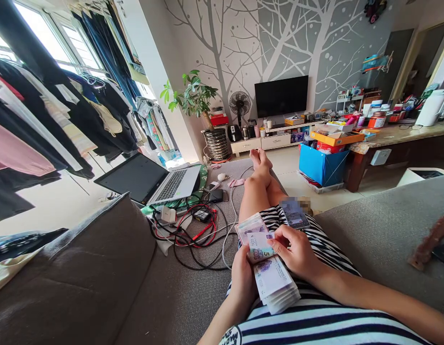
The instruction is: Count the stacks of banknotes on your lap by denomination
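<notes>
My left hand (pixel 242 275) is closed around a bundle of banknotes (pixel 274 278) above my lap. The lower part of the bundle is bent toward me, with its layered ends showing. My right hand (pixel 298 249) pinches the right edge of one banknote (pixel 258 243), marked with a 5, between thumb and fingers. Behind that note, several more pinkish-purple banknotes (pixel 246 225) stick up past my hands. A phone (pixel 295 214) with its screen lit lies on my striped clothing, just beyond my right hand. My left fingers are partly hidden behind the notes.
On the grey sofa to the left, an open laptop (pixel 175 186) sits beside tangled black and red cables (pixel 196 235) and a charger (pixel 168 214). A grey cushion (pixel 99 258) stands nearer. At right are a blue storage box (pixel 320 165) and a cluttered table (pixel 387 139).
</notes>
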`<state>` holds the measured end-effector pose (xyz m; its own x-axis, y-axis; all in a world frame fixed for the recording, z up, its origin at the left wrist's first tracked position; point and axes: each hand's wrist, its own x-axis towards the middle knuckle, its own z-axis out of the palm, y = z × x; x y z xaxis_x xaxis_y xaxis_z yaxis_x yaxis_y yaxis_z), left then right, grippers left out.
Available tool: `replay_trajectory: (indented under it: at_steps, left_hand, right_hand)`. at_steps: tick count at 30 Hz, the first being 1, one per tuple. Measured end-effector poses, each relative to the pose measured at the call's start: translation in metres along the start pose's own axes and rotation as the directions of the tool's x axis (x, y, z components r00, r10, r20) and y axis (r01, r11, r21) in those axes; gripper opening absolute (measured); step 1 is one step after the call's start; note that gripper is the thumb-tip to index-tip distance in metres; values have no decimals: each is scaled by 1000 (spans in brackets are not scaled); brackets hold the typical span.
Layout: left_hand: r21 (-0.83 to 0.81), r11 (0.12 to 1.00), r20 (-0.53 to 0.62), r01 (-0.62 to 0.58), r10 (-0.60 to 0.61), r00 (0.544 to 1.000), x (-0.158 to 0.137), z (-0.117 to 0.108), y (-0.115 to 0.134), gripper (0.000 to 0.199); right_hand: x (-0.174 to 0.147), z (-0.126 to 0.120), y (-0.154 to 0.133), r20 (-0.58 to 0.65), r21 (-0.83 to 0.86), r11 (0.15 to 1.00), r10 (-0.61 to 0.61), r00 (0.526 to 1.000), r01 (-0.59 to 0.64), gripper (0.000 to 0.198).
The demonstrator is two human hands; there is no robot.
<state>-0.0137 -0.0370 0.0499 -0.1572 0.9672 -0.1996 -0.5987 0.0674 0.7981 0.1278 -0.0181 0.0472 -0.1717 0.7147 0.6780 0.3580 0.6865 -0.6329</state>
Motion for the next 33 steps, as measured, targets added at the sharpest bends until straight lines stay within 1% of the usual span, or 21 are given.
replay_trajectory:
  at_steps: [1,2,5,9,11,12,15,17,19,24,29,33]
  left_hand:
    - [49,998,-13,-42,42,999,-2,1,3,18]
    - [84,995,-8,-57,58,998,-5,3,6,18]
    - [124,990,22,-66,64,998,-9,7,11,23]
    - [51,998,86,-36,32,996,-7,7,6,28]
    - [17,1000,115,-22,20,993,-5,5,4,27]
    - [15,1000,109,-12,10,994,-5,5,3,25]
    - [-22,997,73,76,-74,995,-6,4,4,22]
    - [-80,985,78,155,-149,986,-6,5,5,23]
    - [-116,974,87,193,-184,979,-6,5,5,26]
    - [-118,981,68,152,-145,987,-1,2,1,25]
    - [-119,985,85,122,-112,990,4,-3,-4,24]
    - [-112,989,62,99,-92,994,7,-6,-8,23]
  right_hand:
    - [-1,0,0,24,21,1000,-8,1000,8,15]
    - [-1,-1,0,46,41,999,-13,999,11,13]
    - [0,0,-1,74,77,997,-9,997,3,8]
    - [2,0,-1,67,78,997,-13,998,8,7]
    - [2,-1,-2,78,77,997,-35,996,29,7]
    - [2,-2,-2,92,73,996,-52,994,45,8]
    - [0,-6,-4,171,82,990,-129,977,116,12]
    - [-1,-10,-5,222,132,977,-194,955,168,16]
    - [-1,-14,-6,257,198,959,-249,934,201,21]
    - [-1,-18,-7,339,267,939,-303,890,218,29]
    - [-3,-18,-6,360,270,940,-301,883,210,31]
    - [-3,-18,-5,361,260,940,-305,881,220,32]
